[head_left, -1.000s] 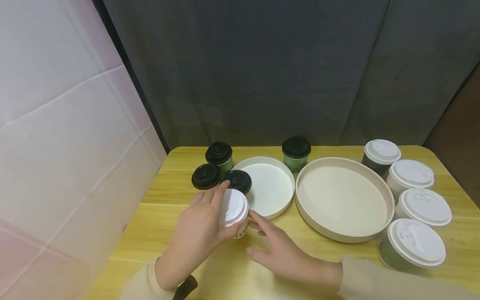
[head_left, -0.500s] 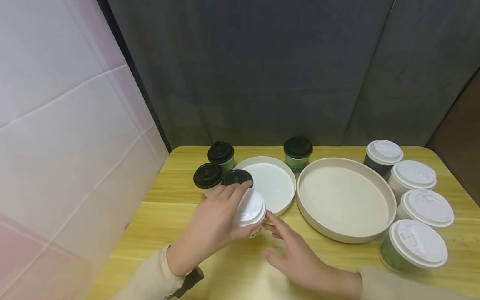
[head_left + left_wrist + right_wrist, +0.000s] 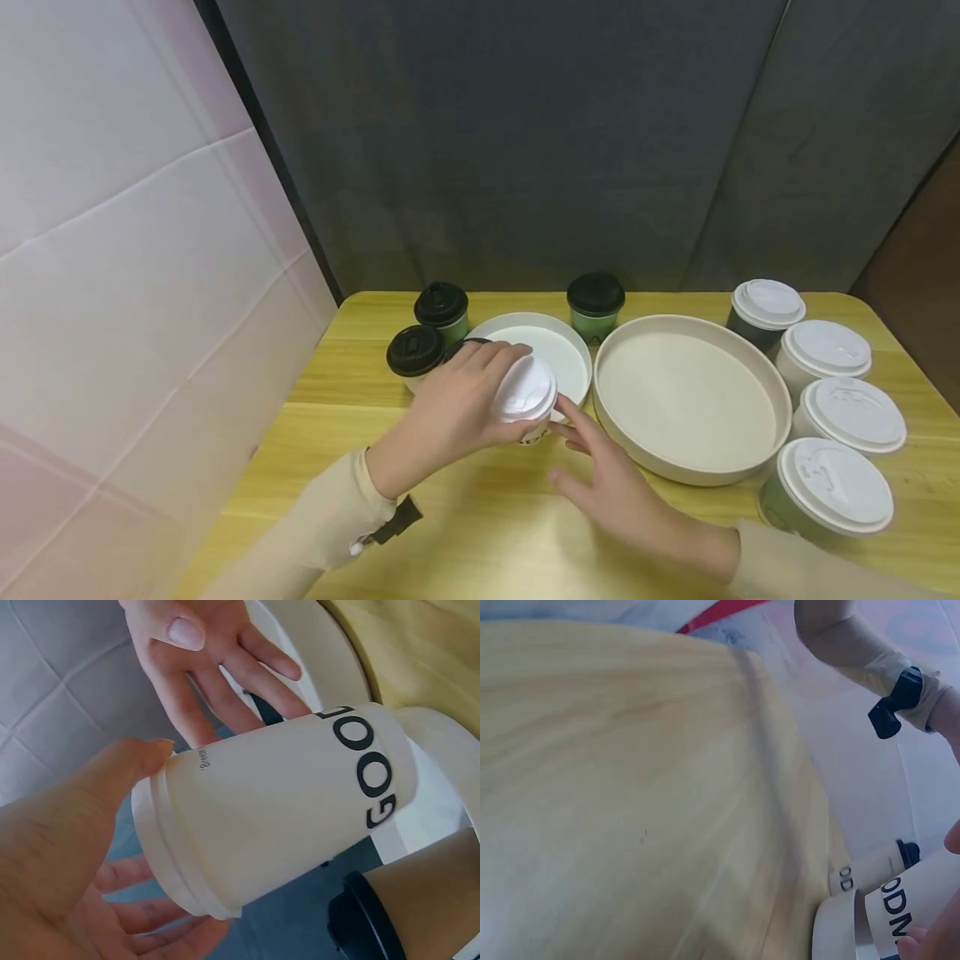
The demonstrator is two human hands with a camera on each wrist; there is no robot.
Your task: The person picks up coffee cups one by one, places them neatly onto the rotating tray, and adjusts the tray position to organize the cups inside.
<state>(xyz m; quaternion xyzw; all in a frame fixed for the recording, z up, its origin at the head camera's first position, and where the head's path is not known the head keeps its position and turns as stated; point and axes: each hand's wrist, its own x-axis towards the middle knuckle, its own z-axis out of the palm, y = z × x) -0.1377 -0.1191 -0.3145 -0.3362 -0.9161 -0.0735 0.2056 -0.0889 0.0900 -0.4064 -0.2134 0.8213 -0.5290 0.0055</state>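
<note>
My left hand grips a white paper coffee cup by its white lid, thumb on the near side and fingers round the far side. Black lettering runs round the cup near its base. In the head view the cup overlaps the near rim of the round white tray. My right hand is at the cup's right side, fingers extended, fingertips right at its wall. The left wrist view shows that palm turned toward the cup. A black-lidded cup is close by, mostly hidden behind my left hand in the head view.
Left of the white tray stand black-lidded cups, one green and one pale. Another green cup is behind, between the trays. A larger beige tray sits right of centre. Several white-lidded cups line the right side.
My left hand has carried the white-lidded cup rightward and slightly away, from left of the white tray to its near rim. My right hand has moved right alongside it.
</note>
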